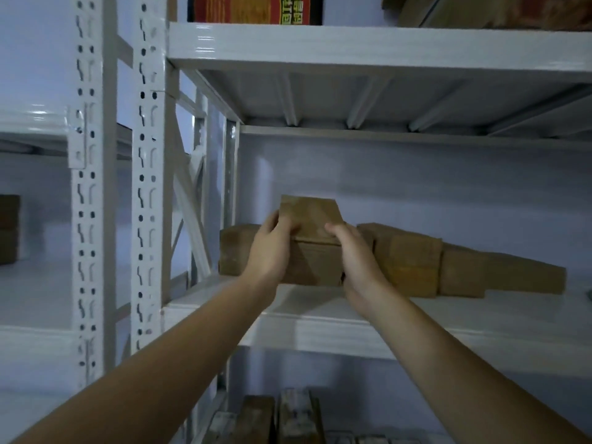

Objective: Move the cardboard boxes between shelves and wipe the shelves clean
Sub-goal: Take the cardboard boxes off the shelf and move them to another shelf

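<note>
While both bare forearms reach up from below, the left hand point(270, 251) and right hand point(355, 261) clasp a small cardboard box point(312, 219) from either side, fingers curled over its top edge. It sits atop another carton in the row of cardboard boxes point(413, 261) on the white metal shelf point(320, 331). Beyond, a red printed box point(256, 9) stands on the shelf above.

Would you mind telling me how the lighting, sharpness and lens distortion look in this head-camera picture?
Head view: dim, bluish light, soft all over; the cardboard box held by the left hand and right hand shows little surface detail. Glare streaks mark the shelf beam above. Wide-angle bending tilts the uprights and the row of boxes; lower boxes are murky.
</note>
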A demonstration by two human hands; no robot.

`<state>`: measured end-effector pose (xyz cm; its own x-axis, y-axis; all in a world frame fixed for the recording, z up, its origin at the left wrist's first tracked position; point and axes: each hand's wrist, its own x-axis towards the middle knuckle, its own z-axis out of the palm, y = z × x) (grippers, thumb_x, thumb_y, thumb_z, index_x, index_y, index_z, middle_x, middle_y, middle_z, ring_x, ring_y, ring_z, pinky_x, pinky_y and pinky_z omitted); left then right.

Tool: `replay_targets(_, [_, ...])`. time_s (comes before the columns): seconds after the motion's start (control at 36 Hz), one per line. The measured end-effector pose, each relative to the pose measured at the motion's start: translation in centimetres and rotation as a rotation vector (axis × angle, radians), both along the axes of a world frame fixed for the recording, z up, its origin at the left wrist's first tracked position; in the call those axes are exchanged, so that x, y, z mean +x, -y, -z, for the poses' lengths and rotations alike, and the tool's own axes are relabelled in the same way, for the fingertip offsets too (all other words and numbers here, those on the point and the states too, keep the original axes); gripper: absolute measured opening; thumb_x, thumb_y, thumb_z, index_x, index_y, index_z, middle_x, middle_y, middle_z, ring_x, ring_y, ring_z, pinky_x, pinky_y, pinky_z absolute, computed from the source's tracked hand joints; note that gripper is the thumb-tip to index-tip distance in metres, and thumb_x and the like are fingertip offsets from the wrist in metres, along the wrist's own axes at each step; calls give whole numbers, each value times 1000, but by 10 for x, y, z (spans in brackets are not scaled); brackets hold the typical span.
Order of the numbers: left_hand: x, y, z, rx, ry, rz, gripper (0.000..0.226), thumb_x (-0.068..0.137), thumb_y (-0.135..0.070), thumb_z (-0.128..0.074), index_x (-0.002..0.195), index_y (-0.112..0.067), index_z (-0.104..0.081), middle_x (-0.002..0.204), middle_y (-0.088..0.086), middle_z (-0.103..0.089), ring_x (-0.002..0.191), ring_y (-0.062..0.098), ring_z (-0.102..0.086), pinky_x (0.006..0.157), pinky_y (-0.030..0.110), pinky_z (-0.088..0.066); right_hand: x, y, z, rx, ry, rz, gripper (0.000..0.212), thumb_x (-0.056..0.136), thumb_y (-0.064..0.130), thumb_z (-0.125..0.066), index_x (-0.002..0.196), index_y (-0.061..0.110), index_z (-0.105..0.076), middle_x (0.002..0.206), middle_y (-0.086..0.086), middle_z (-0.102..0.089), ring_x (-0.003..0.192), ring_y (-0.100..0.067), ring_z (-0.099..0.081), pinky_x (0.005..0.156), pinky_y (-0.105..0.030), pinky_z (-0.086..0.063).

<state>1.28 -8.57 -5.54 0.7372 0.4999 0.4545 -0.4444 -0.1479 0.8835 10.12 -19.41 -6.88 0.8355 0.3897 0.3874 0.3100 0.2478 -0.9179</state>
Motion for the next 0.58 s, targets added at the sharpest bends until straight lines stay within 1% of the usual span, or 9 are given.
replay_targets(0.03, [-11,4,8,17,1,-6,22,100,-32,-49,102,-40,-69,89,-10,-75,87,15,-71,69,31,-52,-13,5,5,8,10,-23,29,85,48,-64,110,35,-68,111,-2,-73,105,-25,-70,99,-53,-54])
replay_targets(0.08, [-32,11,22,18,13,-21,25,101,-30,-48,104,-48,-65,89,-20,-74,90,9,-71,75,30,-54,-39,11,16,30,37,-60,19,93,39,-61,108,35,-71,108,1,-75,106,-24,-70,99,-51,-54])
replay_targets(0.14, [-55,15,37,14,25,-44,29,103,-29,-46,110,-53,-61,92,-25,-73,91,4,-70,79,27,-55,-60,12,27,40,74,-85,22,97,34,-59,115,37,-71,112,5,-75,109,-20,-69,99,-47,-53])
replay_targets(0.19, [-80,18,48,15,34,-79,31,104,-28,-45,111,-57,-56,91,-28,-71,87,-3,-68,75,18,-54,-84,10,37,51,109,-123,29,98,33,-57,125,37,-68,118,7,-73,113,-17,-67,99,-43,-53])
replay_targets(0.22, [-93,18,53,9,43,-104,33,104,-28,-45,113,-57,-55,93,-27,-72,87,-3,-68,75,18,-55,-95,8,41,57,122,-138,32,98,34,-57,128,36,-66,120,8,-73,114,-15,-67,99,-41,-52])
replay_targets(0.28, [-116,12,61,-9,47,-155,37,103,-27,-46,128,-52,-56,101,-19,-73,92,3,-70,84,28,-57,-120,0,50,60,134,-157,42,93,41,-58,134,38,-62,125,11,-70,117,-13,-65,102,-41,-51])
replay_targets(0.33, [-141,3,65,-15,50,-207,41,101,-30,-47,139,-45,-55,105,-17,-73,95,5,-70,90,34,-57,-143,-13,57,64,136,-190,50,88,47,-59,137,41,-59,128,13,-68,119,-11,-63,104,-42,-49])
replay_targets(0.47, [-206,-37,70,-45,41,-350,41,92,-39,-48,130,-45,-62,103,-9,-74,101,20,-69,92,45,-57,-204,-64,59,51,136,-287,27,98,39,-57,122,50,-63,123,15,-68,111,-4,-64,92,-32,-50])
replay_targets(0.58, [-262,-80,72,-53,57,-462,35,100,-28,-43,123,-42,-65,98,-10,-72,94,15,-67,80,35,-54,-257,-117,56,29,137,-374,35,84,48,-55,117,52,-67,117,13,-71,110,-10,-67,99,-42,-52])
